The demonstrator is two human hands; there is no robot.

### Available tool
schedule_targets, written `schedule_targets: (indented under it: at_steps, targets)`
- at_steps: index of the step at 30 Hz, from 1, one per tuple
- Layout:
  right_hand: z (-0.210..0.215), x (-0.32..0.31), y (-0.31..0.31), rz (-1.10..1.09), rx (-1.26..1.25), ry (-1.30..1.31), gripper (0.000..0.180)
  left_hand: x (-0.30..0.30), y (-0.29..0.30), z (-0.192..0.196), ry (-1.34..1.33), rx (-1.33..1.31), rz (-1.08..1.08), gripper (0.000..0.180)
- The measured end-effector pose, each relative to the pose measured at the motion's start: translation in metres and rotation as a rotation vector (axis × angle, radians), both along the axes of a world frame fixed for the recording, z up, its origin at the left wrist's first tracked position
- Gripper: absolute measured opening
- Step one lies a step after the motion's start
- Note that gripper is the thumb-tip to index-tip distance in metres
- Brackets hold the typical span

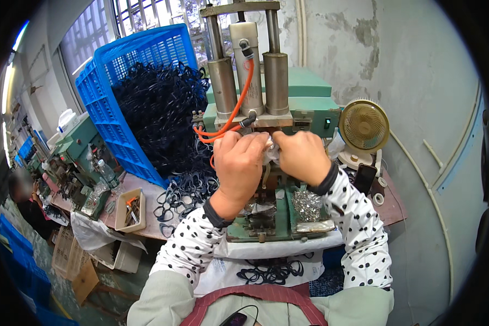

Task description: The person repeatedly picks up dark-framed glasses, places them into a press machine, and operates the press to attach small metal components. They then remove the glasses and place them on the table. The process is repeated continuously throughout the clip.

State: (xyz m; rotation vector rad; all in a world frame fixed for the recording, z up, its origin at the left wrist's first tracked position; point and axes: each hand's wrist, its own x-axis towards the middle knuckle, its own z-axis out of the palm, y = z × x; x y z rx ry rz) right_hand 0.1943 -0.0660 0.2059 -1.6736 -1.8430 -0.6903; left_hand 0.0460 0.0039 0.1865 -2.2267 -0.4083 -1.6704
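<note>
My left hand (238, 171) and my right hand (303, 156) are raised close together in front of a green pneumatic press (254, 65). Their fingers are curled and nearly meet below the press's metal block. Between the fingertips shows a small whitish, crumpled-looking piece (270, 149), possibly plastic, mostly hidden by the hands. Beneath them, small silvery metal parts (306, 205) fill a green tray on the machine's base. Dark elastic-looking loops (176, 198) lie on the table left of my left hand, and more loops (271, 270) rest on white sheeting near my lap.
A tipped blue crate (122, 144) full of dark loops stands at left. Orange air hoses (244, 98) curve down the press front. Right of it are a fan (364, 126), a phone (364, 178) and tape rolls (378, 199). A tool bin (131, 211) sits left; a person (30, 209) sits beyond.
</note>
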Motion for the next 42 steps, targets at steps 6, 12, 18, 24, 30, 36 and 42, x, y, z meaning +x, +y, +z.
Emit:
schedule_targets:
  at_steps: [6, 12, 18, 24, 30, 36, 42]
  targets:
    - [-0.002, -0.006, 0.002, -0.089, -0.06, -0.166, 0.024, -0.003, -0.011, -0.011, -0.051, -0.041, -0.082, 0.022]
    - [-0.023, 0.036, -0.029, 0.057, 0.373, 0.008, 0.038, 0.003, -0.01, 0.006, -0.064, -0.036, -0.032, 0.012]
    - [-0.042, 0.118, -0.015, -0.35, 0.572, 0.195, 0.054, 0.002, -0.016, 0.001, -0.002, -0.072, 0.004, 0.021]
    - [-0.061, 0.148, 0.016, -0.163, 0.419, 0.548, 0.054, -0.035, -0.03, -0.021, -0.035, 0.04, -0.168, 0.029]
    - [-0.064, 0.137, 0.034, -0.306, 0.623, 0.32, 0.046, -0.08, -0.051, -0.076, 0.13, 0.004, -0.309, 0.023]
    - [-0.078, 0.129, 0.012, -0.341, 0.644, 0.322, 0.045, -0.118, -0.046, -0.16, 0.251, -0.231, -0.27, 0.028]
    - [-0.214, 0.054, -0.065, -0.288, 0.027, 0.438, 0.029, -0.174, -0.032, -0.254, 0.263, -0.673, -0.025, 0.023]
